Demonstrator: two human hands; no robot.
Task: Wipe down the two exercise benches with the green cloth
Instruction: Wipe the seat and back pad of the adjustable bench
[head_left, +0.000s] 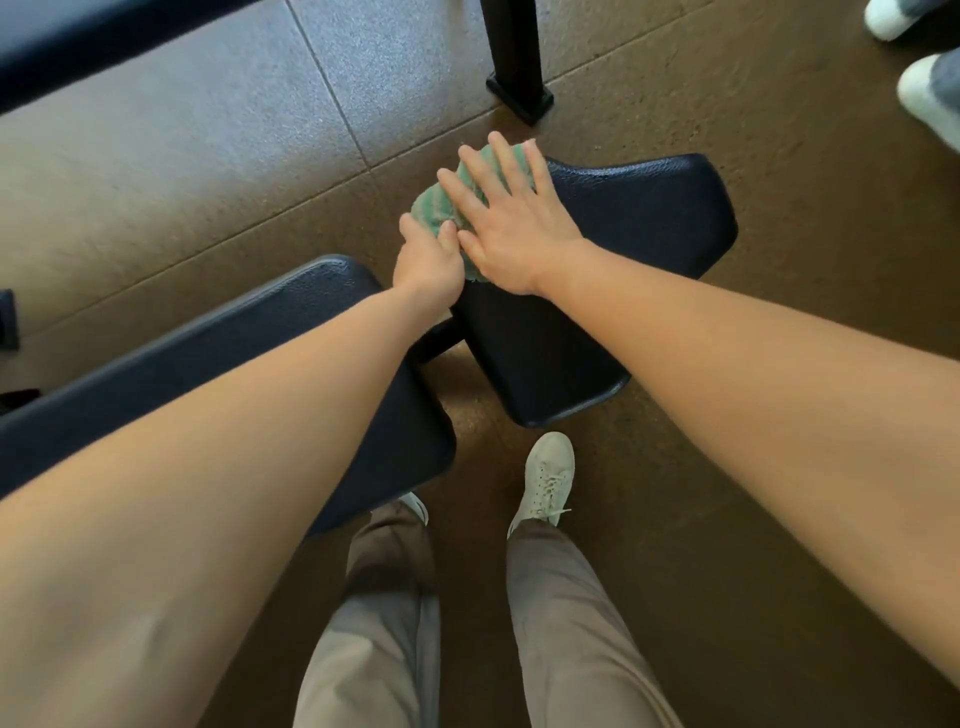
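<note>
A green striped cloth (435, 204) lies at the far left corner of the dark padded seat pad (649, 218) of an exercise bench. My right hand (511, 228) presses flat on the cloth with its fingers spread. Beside it, my left hand (428, 260) pinches the near edge of the cloth between thumb and fingers. The bench's long back pad (218, 343) runs off to the left under my left forearm. A second dark bench pad (78, 47) shows at the top left corner.
A black metal post with a foot (517, 67) stands on the brown rubber floor just beyond the seat pad. Another person's white shoes (930, 93) are at the top right. My own white shoe (548, 475) and beige trousers are below the pad.
</note>
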